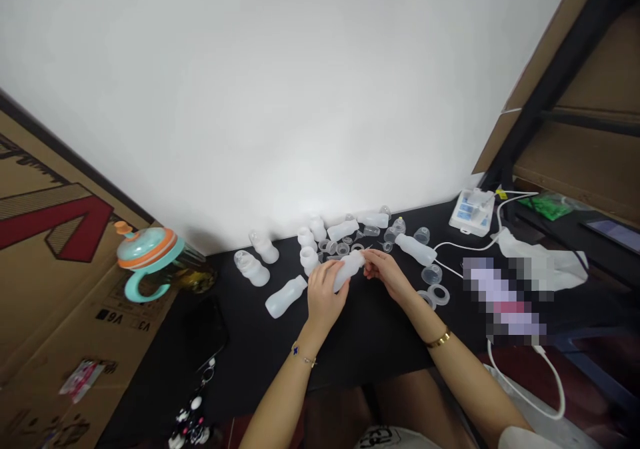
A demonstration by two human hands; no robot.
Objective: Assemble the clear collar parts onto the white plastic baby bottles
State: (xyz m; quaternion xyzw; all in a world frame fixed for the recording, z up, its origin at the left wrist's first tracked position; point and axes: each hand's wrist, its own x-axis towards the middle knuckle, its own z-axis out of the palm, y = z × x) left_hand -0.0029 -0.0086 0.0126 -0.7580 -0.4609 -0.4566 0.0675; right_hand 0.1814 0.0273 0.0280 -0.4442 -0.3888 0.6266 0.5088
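Observation:
My left hand (326, 293) is wrapped round a white baby bottle (347, 270), held tilted above the black table. At the bottle's neck end, the fingers of my right hand (383, 270) are pinched together against it; whether a small part sits between them is hidden. Another white bottle (285, 297) lies just left of my left hand. Behind the hands are several white collars (309, 259) and a scatter of clear parts (345, 247). To the right lie a further bottle (416, 249), a clear dome cap (431, 274) and a pale ring (439, 294).
Two bottles with clear caps (252, 269) stand at the back left. A teal and orange jug (150, 249), a dark phone (205, 332) and a keychain (193, 419) are further left. A power strip (473, 212) with a white cable and a crumpled white bag (563, 269) lie right.

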